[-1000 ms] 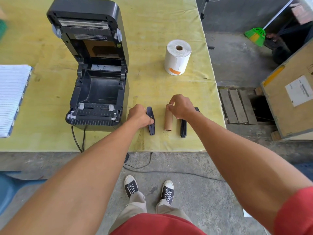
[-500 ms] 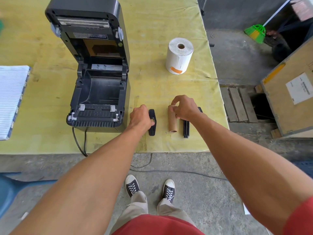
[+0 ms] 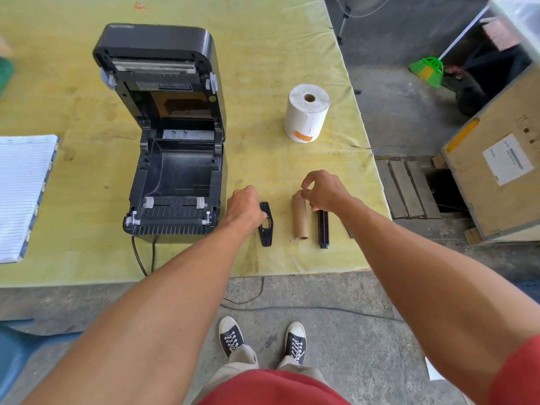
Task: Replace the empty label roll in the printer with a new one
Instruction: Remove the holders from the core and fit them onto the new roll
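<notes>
The black label printer (image 3: 175, 171) stands open on the yellow table (image 3: 277, 54), lid up and roll bay bare. A new white label roll (image 3: 306, 118) stands upright to its right. Nearer me lie a black guide plate (image 3: 266, 229), the empty brown cardboard core (image 3: 300, 220) and a black spindle bar (image 3: 323, 229), side by side. My left hand (image 3: 244, 209) rests its curled fingers on the guide plate's far half. My right hand (image 3: 324, 191) pinches the core's far end with thumb and fingers, index finger arched up. Another black piece (image 3: 349, 232) shows partly under my right forearm.
A lined white pad (image 3: 23, 194) lies at the table's left edge. The printer's cables (image 3: 143, 258) hang over the front edge to the floor. To the right, off the table, stand a plywood crate (image 3: 496, 171) and a green broom (image 3: 426, 70).
Both hands stay on the same parts. My right index finger has lifted a little off the core's end. The view has shifted slightly.
</notes>
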`<action>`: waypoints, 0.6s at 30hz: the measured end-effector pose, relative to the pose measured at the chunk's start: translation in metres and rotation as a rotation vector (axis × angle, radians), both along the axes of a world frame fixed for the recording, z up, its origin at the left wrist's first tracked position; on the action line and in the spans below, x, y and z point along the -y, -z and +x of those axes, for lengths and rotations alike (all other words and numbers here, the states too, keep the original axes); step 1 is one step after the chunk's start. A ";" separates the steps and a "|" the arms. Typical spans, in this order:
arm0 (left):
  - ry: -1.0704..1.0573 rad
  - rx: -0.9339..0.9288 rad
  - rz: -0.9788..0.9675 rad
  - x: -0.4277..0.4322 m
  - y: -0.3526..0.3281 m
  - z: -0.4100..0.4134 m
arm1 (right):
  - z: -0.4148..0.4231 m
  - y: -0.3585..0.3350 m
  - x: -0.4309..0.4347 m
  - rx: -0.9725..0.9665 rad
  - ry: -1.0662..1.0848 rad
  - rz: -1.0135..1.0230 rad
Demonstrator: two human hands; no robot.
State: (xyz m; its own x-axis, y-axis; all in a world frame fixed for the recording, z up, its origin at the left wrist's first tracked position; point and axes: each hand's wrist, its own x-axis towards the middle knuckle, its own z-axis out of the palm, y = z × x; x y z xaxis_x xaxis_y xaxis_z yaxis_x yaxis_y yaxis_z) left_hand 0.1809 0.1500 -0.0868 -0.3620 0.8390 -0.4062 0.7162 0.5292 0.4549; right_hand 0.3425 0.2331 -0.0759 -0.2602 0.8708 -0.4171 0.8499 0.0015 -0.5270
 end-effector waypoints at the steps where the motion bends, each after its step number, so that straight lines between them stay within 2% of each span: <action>1: 0.010 -0.016 0.011 -0.003 -0.004 -0.002 | 0.000 -0.004 -0.002 0.002 0.005 0.006; 13: 0.205 -0.117 0.267 -0.079 -0.090 -0.029 | 0.005 -0.076 -0.036 0.140 0.115 0.240; 18: 0.358 -0.131 0.345 -0.111 -0.115 -0.017 | 0.013 -0.077 -0.044 0.183 0.145 0.250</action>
